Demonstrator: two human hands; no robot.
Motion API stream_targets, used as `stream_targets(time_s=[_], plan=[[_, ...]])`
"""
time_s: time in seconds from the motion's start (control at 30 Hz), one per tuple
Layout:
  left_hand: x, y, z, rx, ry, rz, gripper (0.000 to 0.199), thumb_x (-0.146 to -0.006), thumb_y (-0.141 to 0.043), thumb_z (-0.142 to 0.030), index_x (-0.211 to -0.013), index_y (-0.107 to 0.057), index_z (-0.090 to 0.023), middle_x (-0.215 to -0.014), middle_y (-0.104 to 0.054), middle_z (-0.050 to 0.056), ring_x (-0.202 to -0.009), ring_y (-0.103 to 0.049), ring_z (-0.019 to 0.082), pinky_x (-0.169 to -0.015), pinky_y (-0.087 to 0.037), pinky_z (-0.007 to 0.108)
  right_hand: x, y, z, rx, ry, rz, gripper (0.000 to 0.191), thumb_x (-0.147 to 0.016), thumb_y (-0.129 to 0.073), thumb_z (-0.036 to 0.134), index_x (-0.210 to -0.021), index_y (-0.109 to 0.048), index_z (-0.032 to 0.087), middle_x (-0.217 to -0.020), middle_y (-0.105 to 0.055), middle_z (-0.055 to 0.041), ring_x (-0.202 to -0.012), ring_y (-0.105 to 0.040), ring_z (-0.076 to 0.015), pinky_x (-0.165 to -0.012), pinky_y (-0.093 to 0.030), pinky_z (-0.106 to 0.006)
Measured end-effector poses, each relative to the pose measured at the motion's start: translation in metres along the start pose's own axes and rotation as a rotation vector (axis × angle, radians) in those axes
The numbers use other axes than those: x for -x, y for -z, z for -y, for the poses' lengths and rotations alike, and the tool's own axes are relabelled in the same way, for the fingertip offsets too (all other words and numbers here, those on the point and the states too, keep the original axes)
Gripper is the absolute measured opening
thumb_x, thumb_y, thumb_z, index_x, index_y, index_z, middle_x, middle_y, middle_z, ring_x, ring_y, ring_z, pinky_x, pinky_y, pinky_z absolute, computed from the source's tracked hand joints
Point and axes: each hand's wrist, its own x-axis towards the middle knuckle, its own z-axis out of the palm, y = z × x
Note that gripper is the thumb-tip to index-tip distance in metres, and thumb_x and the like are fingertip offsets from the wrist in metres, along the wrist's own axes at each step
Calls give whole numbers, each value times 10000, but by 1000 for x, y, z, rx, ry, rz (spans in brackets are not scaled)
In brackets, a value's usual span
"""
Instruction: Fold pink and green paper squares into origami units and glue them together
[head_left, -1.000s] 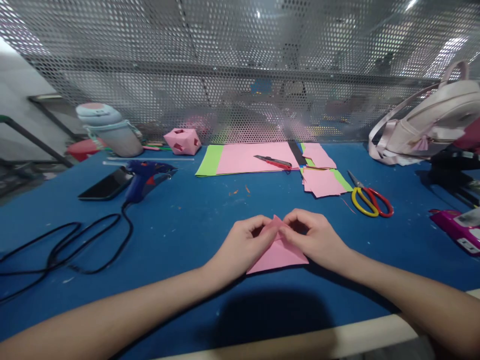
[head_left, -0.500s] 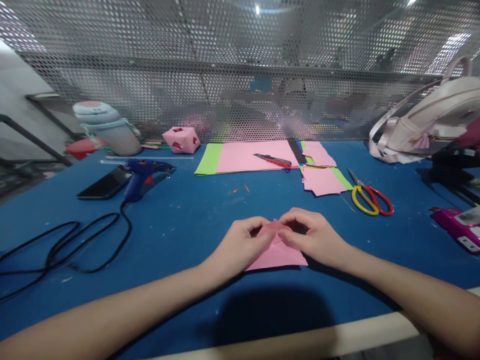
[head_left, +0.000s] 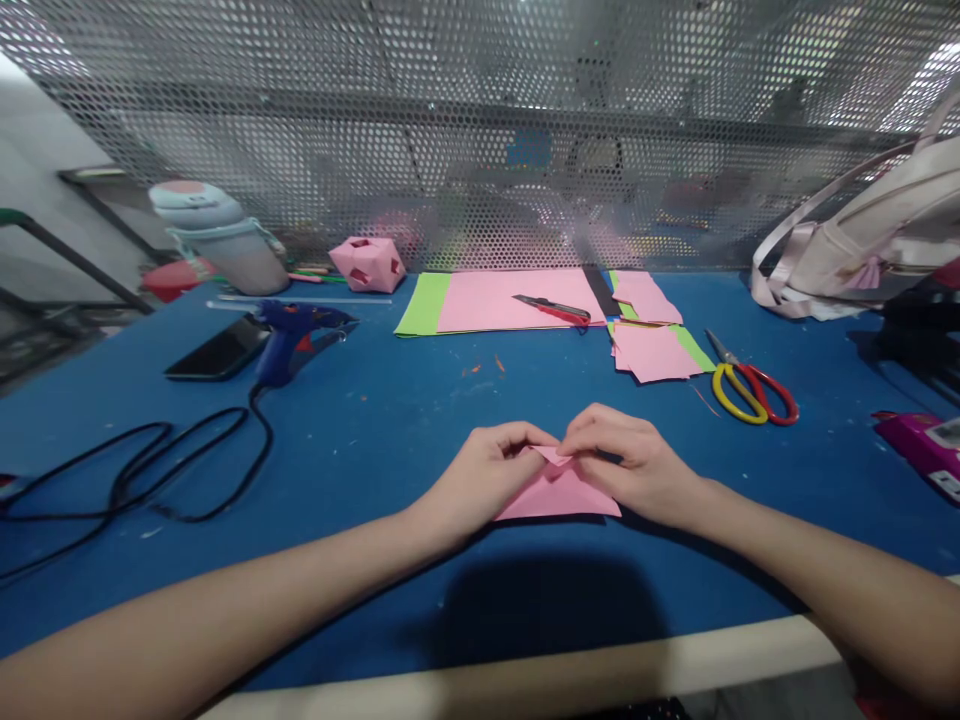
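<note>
A small sheet of pink paper (head_left: 559,497) lies on the blue tabletop near its front, its top corner folded down toward me. My left hand (head_left: 487,475) pinches the left side of the fold between thumb and fingers. From the right, my right hand (head_left: 630,460) presses the folded tip with its fingertips, the thumb tucked against the paper below. Both hands partly cover the sheet's sides. Its lower edge shows as a straight line lifted slightly off the table.
Beyond lie pink and green paper sheets (head_left: 480,305) with a red box cutter (head_left: 559,309), cut pink squares (head_left: 649,352) and scissors (head_left: 750,385). Left are a glue gun (head_left: 281,340), its cord, a phone (head_left: 217,348) and a folded pink paper ball (head_left: 369,265). A bag (head_left: 862,240) stands right.
The paper's upper corner, which stood up between my fingers, now lies folded over toward me. My right fingers have closed over the tip. The whole view has shifted slightly.
</note>
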Motion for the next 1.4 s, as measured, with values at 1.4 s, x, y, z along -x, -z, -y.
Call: stream_targets(time_s=[1.4], plan=[[0,1,0,-64,-73,-4,143,-767,-579,-251,-850,-653,-160,-851,-690,29,-773,-598,153,-709,-452,253,1,0,9,70,-27,59,184,-888,-513,163,-1005,-654,185,-907,-583,-59,-830,-564,-137,-728,-495,-289]])
